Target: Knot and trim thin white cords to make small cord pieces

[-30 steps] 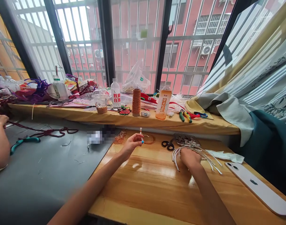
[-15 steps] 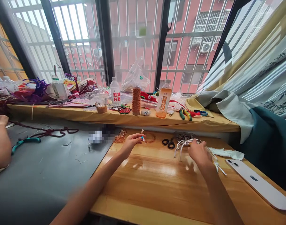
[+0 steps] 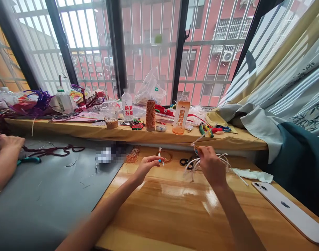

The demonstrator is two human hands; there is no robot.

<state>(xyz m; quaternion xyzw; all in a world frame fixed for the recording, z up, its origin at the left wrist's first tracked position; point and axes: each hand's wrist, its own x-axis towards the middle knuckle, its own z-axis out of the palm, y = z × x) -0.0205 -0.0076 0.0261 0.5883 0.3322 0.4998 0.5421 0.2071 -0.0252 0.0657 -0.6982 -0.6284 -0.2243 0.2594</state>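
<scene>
My left hand point(image 3: 146, 169) is over the wooden table, thumb and fingers pinched on a small white piece point(image 3: 160, 153) with a copper-coloured wrap near its top. One blue-painted nail shows. Further right, my right hand point(image 3: 213, 167) is raised with its fingers closed on white cord point(image 3: 200, 138), whose end sticks up to the left. More white cords point(image 3: 224, 158) hang or lie around and behind this hand, partly hidden and blurred. Black-handled scissors point(image 3: 184, 161) lie between the hands, partly covered by the cords. Behind my left hand is a coil of copper wire point(image 3: 169, 157).
Copper wire scraps point(image 3: 133, 155) lie at the table's left edge. A phone point(image 3: 287, 209) and white tissue point(image 3: 255, 174) are at right. The ledge holds a brown thread spool point(image 3: 150, 116), an orange drink bottle point(image 3: 181, 116) and pliers point(image 3: 205, 130). Another person's hand point(image 3: 10, 143) works at far left.
My right hand has moved left and up from the white cords, with cord in its fingers. My left hand stays nearly in place, still pinching the white piece. The other person's hand has come further into view.
</scene>
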